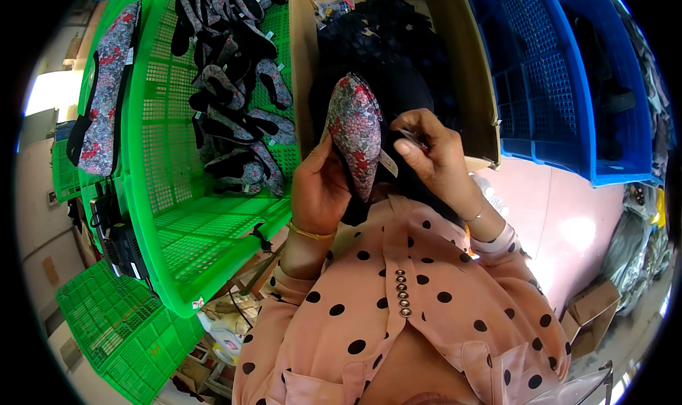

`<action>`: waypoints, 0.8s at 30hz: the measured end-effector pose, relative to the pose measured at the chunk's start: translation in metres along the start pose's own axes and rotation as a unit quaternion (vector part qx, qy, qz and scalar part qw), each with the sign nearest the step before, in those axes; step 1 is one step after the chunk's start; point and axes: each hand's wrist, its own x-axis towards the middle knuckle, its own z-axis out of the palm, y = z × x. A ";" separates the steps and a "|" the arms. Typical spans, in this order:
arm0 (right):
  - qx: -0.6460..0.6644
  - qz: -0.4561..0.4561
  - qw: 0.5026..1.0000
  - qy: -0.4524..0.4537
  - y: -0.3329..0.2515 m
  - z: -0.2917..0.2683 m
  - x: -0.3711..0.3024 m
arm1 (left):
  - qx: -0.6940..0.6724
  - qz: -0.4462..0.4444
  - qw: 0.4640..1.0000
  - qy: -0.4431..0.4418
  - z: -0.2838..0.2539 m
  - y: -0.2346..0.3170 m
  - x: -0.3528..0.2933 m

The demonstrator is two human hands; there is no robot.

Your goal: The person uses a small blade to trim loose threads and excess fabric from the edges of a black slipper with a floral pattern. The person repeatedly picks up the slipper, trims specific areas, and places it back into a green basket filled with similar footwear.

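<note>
In front of my chest, I hold a padded fabric piece [355,128] with a grey and red floral print, pointed at its lower end. My left hand [321,188] grips its left side, thumb along the edge. A small white tag [388,163] sticks out from its right edge. My right hand [435,155] is closed in a pinch close to that edge; a small dark thing shows at the fingertips, too covered to name. Beyond my hands, a cardboard box [305,57] holds a heap of black fabric [380,39].
On the left, a green crate [167,156] holds many similar floral pieces [241,85], and another floral piece [110,85] hangs over its rim. A blue crate [536,71] with dark items stands on the right. Another green crate [128,327] sits lower left.
</note>
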 end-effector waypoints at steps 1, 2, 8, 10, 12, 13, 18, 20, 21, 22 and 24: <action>-0.002 -0.015 1.000 0.011 0.000 0.005 0.004 | -0.005 0.003 1.000 0.003 0.001 -0.002 0.000; -0.009 -0.042 0.999 0.023 0.002 0.010 0.007 | -0.011 0.007 1.000 0.005 0.002 -0.004 0.000; 0.150 0.070 0.984 0.063 0.002 0.011 0.011 | 0.028 0.024 0.999 0.002 0.005 -0.001 -0.003; 0.200 0.075 0.971 0.102 0.005 0.004 0.016 | 0.068 0.030 0.997 0.024 0.005 0.001 -0.004; 0.150 0.073 0.985 0.047 0.006 -0.011 0.013 | 0.096 0.039 0.992 0.073 -0.007 0.006 -0.007; 0.141 0.076 0.986 0.044 0.006 -0.017 0.011 | 0.084 0.039 0.994 0.064 -0.010 0.007 -0.009; 0.098 0.009 0.995 0.021 -0.002 -0.031 0.000 | -0.003 0.021 1.000 -0.012 0.000 0.011 -0.004; 0.103 0.025 0.994 0.014 0.007 -0.021 -0.007 | 0.003 0.018 1.000 -0.003 0.009 0.006 0.000; 0.101 0.033 0.994 0.016 0.014 -0.012 -0.009 | 0.007 0.018 1.000 0.001 0.013 0.004 0.001; 0.099 0.042 0.994 0.017 0.018 -0.005 -0.010 | 0.004 0.020 1.000 -0.002 0.013 0.003 0.002; 0.098 -0.006 0.995 0.029 0.015 0.007 -0.007 | -0.003 0.023 1.000 -0.011 0.010 0.001 0.004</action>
